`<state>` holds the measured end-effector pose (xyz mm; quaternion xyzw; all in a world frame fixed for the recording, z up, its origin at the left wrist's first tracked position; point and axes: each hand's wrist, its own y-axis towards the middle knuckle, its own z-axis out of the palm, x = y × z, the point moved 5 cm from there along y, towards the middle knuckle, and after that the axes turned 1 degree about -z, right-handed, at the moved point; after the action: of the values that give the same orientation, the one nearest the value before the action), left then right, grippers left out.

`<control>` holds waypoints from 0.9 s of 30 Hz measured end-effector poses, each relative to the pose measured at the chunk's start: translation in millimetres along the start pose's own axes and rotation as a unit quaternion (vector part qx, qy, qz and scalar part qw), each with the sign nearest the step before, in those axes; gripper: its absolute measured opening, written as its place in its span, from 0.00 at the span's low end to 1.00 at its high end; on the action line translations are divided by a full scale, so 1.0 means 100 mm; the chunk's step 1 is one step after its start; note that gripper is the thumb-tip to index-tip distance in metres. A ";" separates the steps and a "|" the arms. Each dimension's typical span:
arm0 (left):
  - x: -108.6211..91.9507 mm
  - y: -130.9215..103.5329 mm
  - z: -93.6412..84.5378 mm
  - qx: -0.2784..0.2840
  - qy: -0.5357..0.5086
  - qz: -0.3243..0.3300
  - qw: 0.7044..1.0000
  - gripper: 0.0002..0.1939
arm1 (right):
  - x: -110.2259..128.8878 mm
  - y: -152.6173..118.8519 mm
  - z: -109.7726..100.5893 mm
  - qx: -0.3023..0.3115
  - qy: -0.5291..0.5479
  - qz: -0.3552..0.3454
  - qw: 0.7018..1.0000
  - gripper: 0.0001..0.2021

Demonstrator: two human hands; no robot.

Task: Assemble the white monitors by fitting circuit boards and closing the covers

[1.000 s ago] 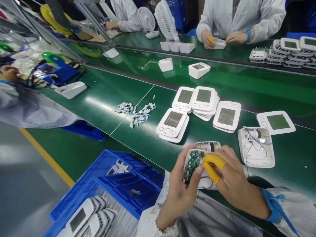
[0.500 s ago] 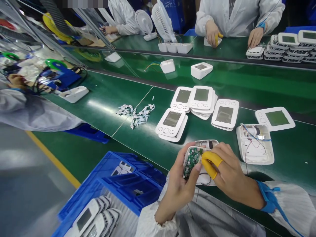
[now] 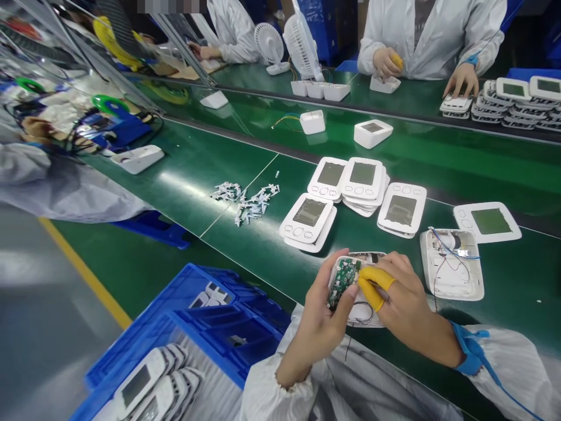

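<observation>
My left hand [image 3: 322, 318] is closed round a white casing half with a green circuit board [image 3: 344, 279] in it, its thumb on the board's lower edge. Yellow finger cots [image 3: 376, 282] cover the thumb and a finger of my right hand [image 3: 409, 313]. Those fingers pinch at the board's right edge; what they hold is too small to make out. Under and behind both hands lies an open white housing [image 3: 363, 316], partly hidden, with thin dark wires. Another open housing [image 3: 453, 272] with blue and red wires rests on the bench to the right.
White display covers [image 3: 307, 219] lie in stacks beyond my hands on the green bench [image 3: 245, 251]. Small white pieces [image 3: 252, 204] are heaped left of them. A blue crate [image 3: 210, 327] with finished-looking units stands at lower left. Across the bench a co-worker's hands [image 3: 462, 80] touch white units.
The view has shifted slightly. My hands keep nearly the same grip on the board. Across the bench, the co-worker's gloved-finger hand has lifted a little above a white part.
</observation>
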<state>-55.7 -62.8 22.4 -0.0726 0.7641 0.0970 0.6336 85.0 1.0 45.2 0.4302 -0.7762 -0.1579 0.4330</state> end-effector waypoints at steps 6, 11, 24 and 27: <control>0.17 0.15 0.05 -0.033 -0.101 -0.130 0.986 0.29 | -0.09 0.02 -0.05 0.025 -0.064 -0.005 0.998 0.03; 0.17 0.24 -0.10 -0.047 -0.083 -0.133 0.986 0.29 | 0.09 -0.16 -0.31 0.083 0.034 -0.078 0.993 0.06; -0.46 0.97 -0.01 0.178 0.073 0.101 0.976 0.25 | 0.39 -0.69 0.34 0.252 -0.036 -0.168 0.952 0.07; -0.49 1.00 -0.08 0.192 0.099 0.111 0.970 0.26 | 0.20 -0.53 0.19 0.186 0.090 -0.059 0.977 0.07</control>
<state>-77.8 31.4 77.8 0.1261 0.8304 0.0107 0.5426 92.6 -48.5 12.3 0.5604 -0.7235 0.0037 0.4030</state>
